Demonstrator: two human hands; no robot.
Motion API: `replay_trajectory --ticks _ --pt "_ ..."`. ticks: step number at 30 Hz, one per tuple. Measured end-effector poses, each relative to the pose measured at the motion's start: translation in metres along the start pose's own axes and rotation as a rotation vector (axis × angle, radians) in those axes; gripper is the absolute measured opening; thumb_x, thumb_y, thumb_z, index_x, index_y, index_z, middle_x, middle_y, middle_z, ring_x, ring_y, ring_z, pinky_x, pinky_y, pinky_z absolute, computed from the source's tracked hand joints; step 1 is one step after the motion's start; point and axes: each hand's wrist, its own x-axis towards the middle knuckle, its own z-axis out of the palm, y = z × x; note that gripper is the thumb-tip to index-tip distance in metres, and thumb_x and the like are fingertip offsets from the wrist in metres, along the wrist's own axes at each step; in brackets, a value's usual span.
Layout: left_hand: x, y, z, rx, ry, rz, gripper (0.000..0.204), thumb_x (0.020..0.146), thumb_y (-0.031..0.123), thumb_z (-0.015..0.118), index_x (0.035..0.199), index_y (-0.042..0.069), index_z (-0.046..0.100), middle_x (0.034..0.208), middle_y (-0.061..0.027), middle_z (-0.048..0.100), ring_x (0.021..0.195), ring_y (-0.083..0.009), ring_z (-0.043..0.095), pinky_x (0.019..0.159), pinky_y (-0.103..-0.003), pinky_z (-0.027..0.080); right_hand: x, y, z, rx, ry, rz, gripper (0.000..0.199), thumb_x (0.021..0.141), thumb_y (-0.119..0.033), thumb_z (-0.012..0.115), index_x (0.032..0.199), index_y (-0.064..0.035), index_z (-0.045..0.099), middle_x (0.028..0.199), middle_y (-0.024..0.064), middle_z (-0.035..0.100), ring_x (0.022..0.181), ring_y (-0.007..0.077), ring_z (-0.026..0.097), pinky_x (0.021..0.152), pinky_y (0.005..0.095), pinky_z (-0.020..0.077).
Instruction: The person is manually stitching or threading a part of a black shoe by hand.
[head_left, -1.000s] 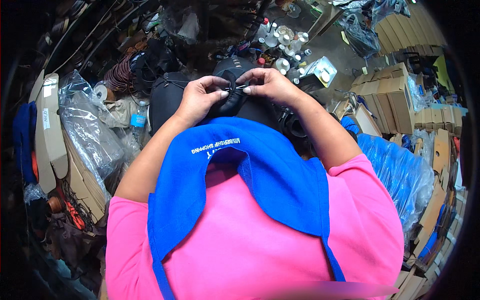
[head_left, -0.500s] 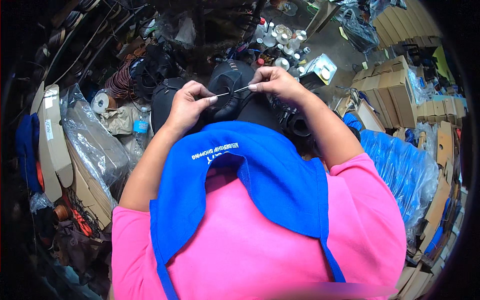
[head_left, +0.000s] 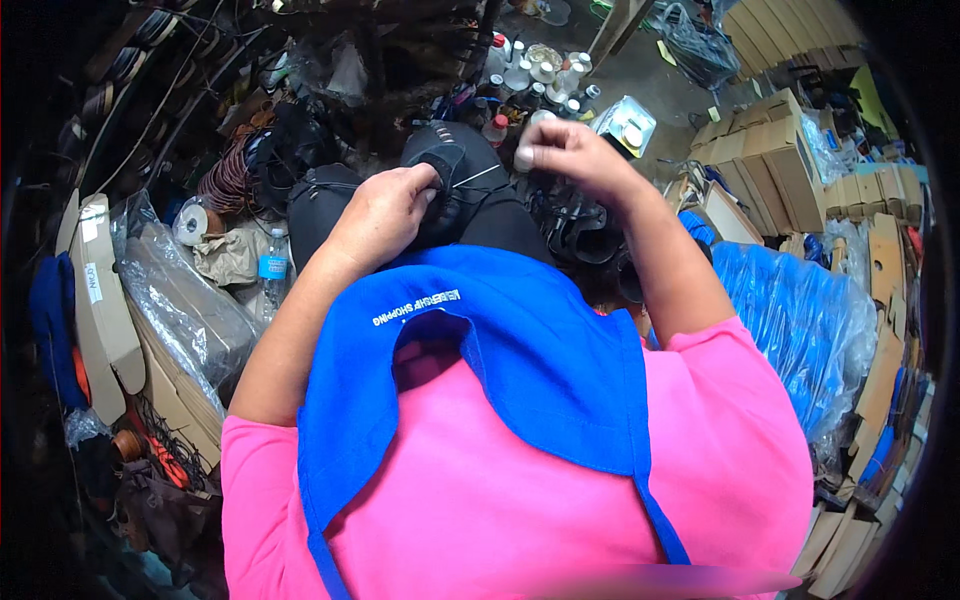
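Observation:
A black shoe (head_left: 452, 150) with a row of light stitches at its far end rests between my legs, against my dark trousers. My left hand (head_left: 388, 210) is closed at the shoe's left side; whatever its fingertips pinch is hidden. A thin, pale, needle-like rod (head_left: 475, 177) slants up to the right from the shoe's opening, with no fingers on its visible end. Off to the right of the shoe, my right hand (head_left: 572, 158) is raised with thumb and fingers pinched together. Anything between those fingertips is too small to make out.
Several bottles (head_left: 540, 75) and a metal can (head_left: 626, 125) stand beyond my right hand. Dark footwear (head_left: 580, 235) lies right of my legs. To the left are a water bottle (head_left: 274, 268) and a thread spool (head_left: 192, 222). Cardboard boxes (head_left: 765, 150) and a plastic-wrapped blue stack (head_left: 790, 320) fill the right.
My right hand has moved away from the shoe to the right, leaving the needle-like rod it pinched. My left hand has closed in against the shoe. The view has shifted slightly.

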Motion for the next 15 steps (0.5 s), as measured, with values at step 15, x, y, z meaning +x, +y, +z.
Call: replay_trajectory --ticks 15 --pt "-0.001 0.004 -0.003 0.007 -0.041 0.016 0.012 0.083 0.006 0.057 0.094 0.001 0.055 0.081 -0.0203 0.059 0.074 -0.0327 0.059 0.067 -0.037 0.046 -0.006 0.007 0.002 -0.218 -0.041 -0.136 0.013 0.079 -0.019 0.069 0.079 -0.0056 0.066 0.09 0.0018 0.05 0.089 0.0125 0.048 0.078 0.0262 0.0393"
